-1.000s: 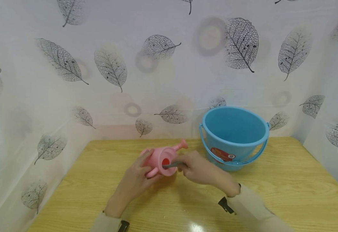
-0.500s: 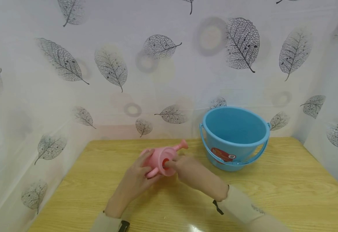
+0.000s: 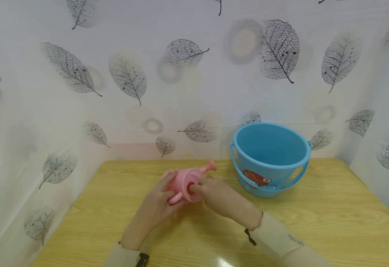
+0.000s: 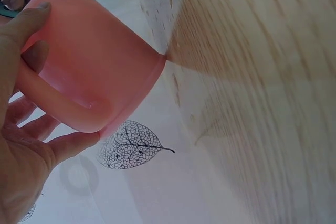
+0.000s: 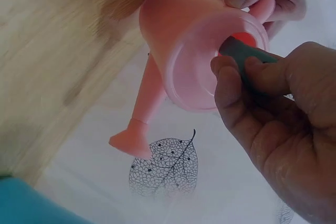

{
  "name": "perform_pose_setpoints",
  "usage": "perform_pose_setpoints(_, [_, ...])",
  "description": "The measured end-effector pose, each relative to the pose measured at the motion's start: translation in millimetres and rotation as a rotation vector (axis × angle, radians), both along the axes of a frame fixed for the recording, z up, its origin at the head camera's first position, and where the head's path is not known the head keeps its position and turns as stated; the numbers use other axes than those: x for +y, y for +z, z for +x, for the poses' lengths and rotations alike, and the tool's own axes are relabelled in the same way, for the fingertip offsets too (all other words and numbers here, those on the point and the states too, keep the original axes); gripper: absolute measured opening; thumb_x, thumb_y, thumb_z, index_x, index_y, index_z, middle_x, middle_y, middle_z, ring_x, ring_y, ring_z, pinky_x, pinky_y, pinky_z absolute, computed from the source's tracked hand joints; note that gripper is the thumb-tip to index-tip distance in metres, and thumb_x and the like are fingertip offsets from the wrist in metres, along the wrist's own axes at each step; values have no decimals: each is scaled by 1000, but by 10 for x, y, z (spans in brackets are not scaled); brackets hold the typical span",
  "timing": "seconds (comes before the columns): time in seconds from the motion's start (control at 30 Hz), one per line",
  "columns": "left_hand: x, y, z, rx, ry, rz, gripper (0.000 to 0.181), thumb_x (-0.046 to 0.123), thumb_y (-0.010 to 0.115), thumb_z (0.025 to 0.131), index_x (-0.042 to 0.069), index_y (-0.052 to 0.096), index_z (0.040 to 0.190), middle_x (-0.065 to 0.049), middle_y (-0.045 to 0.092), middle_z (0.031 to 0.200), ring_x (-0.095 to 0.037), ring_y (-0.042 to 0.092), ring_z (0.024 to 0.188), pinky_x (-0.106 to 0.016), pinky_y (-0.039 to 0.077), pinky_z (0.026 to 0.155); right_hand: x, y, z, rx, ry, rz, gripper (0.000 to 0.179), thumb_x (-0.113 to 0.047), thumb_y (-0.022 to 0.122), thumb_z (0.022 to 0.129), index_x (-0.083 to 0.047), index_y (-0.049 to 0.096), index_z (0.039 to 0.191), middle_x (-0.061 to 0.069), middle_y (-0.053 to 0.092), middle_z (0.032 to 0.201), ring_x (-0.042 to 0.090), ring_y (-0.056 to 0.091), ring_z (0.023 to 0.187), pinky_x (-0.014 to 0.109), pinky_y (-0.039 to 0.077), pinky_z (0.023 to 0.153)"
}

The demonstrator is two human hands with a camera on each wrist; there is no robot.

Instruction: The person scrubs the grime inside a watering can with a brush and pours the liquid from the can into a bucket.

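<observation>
Here, a pink watering can [image 3: 180, 182] is held tilted over at the desk [image 3: 111, 222], its wide mouth turned toward the person and its spout [image 3: 209, 167] pointed off toward a blue bucket [image 3: 269, 144]. The can's body is clasped by the left hand [image 3: 159, 203]; its grip is curled around the side, and the loop handle [image 4: 55, 100] is passed between the fingers. Whether the can's weight is borne by the desk or by the hand cannot be told.

At the mouth of the can, a dark green piece [image 5: 244, 59] is pinched between the thumb and fingers of the right hand [image 3: 226, 199], and its far end is set in front of a red patch [image 5: 245, 38] seen inside. Much of the piece is covered by the grip, so its full shape cannot be made out.

To the right of the can, near its spout, the bucket is stood upright toward the back of the desk, its bail [image 3: 289, 184] lowered across the front and a red label [image 3: 255, 178] carried on its side. Pale sleeves [image 3: 281, 237] are worn on both arms. Behind the desk, a whitish backdrop [image 3: 198, 92] is printed with dark, lacy leaves [image 3: 279, 48].
</observation>
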State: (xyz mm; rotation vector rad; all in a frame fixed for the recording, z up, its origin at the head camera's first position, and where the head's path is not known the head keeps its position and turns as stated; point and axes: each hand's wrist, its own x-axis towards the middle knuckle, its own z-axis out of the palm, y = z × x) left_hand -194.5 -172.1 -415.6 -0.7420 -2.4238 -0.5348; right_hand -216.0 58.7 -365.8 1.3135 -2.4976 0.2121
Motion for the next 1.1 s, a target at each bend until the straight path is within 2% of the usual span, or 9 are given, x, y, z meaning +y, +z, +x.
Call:
perform_pose_setpoints(0.1, [-4, -3, -4, 10, -4, 5, 34, 29, 91, 78, 12, 64, 64, -21, 59, 144, -42, 55, 137, -47, 54, 107, 16, 37, -23, -105, 13, -25, 33, 11, 69, 79, -13, 71, 103, 2, 70, 89, 15, 60, 76, 23, 57, 70])
perform_pose_setpoints(0.23, [-7, -2, -7, 19, -11, 6, 35, 29, 91, 78, 12, 63, 64, -20, 59, 145, -42, 56, 136, -46, 54, 108, 77, 106, -61, -172, 78, -84, 33, 15, 65, 79, -9, 74, 102, 3, 71, 83, 11, 57, 73, 20, 55, 68])
perform_pose_setpoints(0.33, [-7, 1, -5, 12, -11, 4, 35, 30, 90, 78, 12, 63, 64, -21, 59, 145, -43, 56, 136, -46, 55, 107, 139, 180, -74, -203, 120, -126, 37, 17, 61, 80, -7, 75, 105, 5, 77, 91, 11, 66, 77, 20, 59, 73])
perform_pose_setpoints(0.47, [-4, 3, -6, 5, -6, 6, 35, 30, 91, 77, 11, 65, 64, -21, 59, 145, -43, 56, 136, -46, 55, 106, 225, 262, -70, -253, 129, -151, 41, 17, 57, 84, -7, 75, 111, 6, 79, 101, 16, 73, 84, 22, 63, 76])
perform_pose_setpoints(0.57, [-3, 0, -8, 3, -6, 9, 34, 31, 91, 77, 11, 66, 65, -21, 59, 145, -43, 56, 136, -46, 55, 106, 266, 291, -67, -287, 131, -180, 42, 16, 55, 86, -8, 75, 113, 6, 78, 100, 14, 70, 79, 19, 60, 72])
perform_pose_setpoints(0.73, [-7, -7, -2, -8, -5, 9, 34, 31, 91, 77, 11, 66, 65, -20, 58, 146, -43, 56, 136, -47, 55, 106, 302, 300, -65, -271, 156, -233, 48, 18, 53, 82, -12, 76, 111, 1, 75, 89, 9, 61, 71, 14, 54, 65])
perform_pose_setpoints(0.93, [-5, -8, 0, -13, -4, 10, 32, 32, 90, 77, 11, 68, 67, -20, 58, 146, -42, 56, 136, -47, 55, 106, 311, 283, -64, -261, 169, -243, 50, 20, 52, 80, -10, 76, 112, 3, 77, 91, 11, 65, 73, 16, 57, 68])
perform_pose_setpoints(1.1, [-8, -12, 2, -10, -1, 8, 33, 32, 90, 77, 11, 68, 67, -20, 58, 147, -42, 55, 137, -46, 54, 107, 275, 225, -68, -255, 145, -208, 43, 19, 55, 81, -6, 76, 109, 7, 78, 93, 13, 69, 77, 18, 59, 70])
